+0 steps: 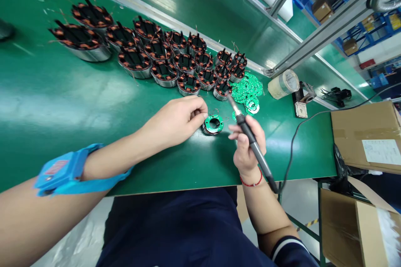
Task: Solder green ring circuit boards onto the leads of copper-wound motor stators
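Resting on the tabletop (175,167), the stator (216,130) is pinched at its left edge by the left hand (183,120); to the stator's right, the iron (255,146) is held by the right hand (244,152). Likely dense, with a fragile board (220,122), the stator is best gripped around its side.

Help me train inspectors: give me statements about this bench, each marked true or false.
1. The right hand holds a soldering iron. True.
2. The blue strap is on the right arm. False: the blue strap is on the left arm.
3. The left hand is at the board-topped stator. True.
4. The loose green boards lie left of the grouped stators. False: the loose green boards lie at the group's right end.
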The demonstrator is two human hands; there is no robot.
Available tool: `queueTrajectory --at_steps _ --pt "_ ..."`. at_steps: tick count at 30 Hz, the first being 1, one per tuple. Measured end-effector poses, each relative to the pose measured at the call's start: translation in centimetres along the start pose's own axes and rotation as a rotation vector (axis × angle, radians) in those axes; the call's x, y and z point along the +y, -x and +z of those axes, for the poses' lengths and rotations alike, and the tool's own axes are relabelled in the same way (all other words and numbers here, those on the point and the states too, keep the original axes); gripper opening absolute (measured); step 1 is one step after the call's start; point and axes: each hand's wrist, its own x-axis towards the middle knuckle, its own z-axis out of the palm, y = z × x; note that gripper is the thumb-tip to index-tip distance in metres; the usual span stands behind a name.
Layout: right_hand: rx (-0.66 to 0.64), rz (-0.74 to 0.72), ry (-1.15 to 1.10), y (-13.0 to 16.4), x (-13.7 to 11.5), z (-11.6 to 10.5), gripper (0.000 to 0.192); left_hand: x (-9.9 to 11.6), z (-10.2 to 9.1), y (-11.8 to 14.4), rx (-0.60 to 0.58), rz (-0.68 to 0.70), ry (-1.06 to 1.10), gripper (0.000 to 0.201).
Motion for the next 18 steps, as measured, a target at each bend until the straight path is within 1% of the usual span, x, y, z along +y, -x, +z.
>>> queueTrajectory --at_steps 2,5,7,8,9,11,12,13,15,18 --pt "-0.042 0.1 -0.026 -0.1 0.3 0.3 0.042 0.0 0.0 0.0 0.009 0.022 -0.016 0.021" --pt "-0.2 0.156 -0.007 -0.3 0.6 0.5 0.049 -0.2 -0.1 0.0 0.002 0.031 -0.024 0.021" --pt "-0.304 0.193 0.003 -0.4 0.7 0.6 0.058 -0.6 0.0 -0.1 -0.021 -0.009 0.031 0.021" --pt "-0.326 0.212 0.005 -0.3 0.7 0.6 0.062 -0.7 0.0 0.0 -0.045 -0.033 0.085 0.024" --pt "-0.329 0.226 0.008 -0.3 0.7 0.6 0.064 -0.9 0.1 0.0 -0.085 -0.05 0.143 0.031" --pt "-0.303 0.238 0.012 -0.1 0.6 0.7 0.066 -1.1 0.5 0.2 -0.188 -0.059 0.213 0.053" --pt "-0.281 0.244 0.013 -0.1 0.5 0.7 0.066 -1.2 0.8 0.4 -0.221 -0.052 0.206 0.063" --pt "-0.259 0.253 0.013 0.0 0.4 0.8 0.065 -1.2 1.1 0.5 -0.233 -0.044 0.178 0.069" --pt "-0.215 0.281 0.02 0.1 0.1 0.9 0.061 -1.1 2.0 0.9 -0.185 -0.036 0.107 0.068" --pt "-0.152 0.311 0.082 0.6 -0.4 1.2 0.053 -0.8 3.1 1.3 -0.102 0.008 0.041 0.059"
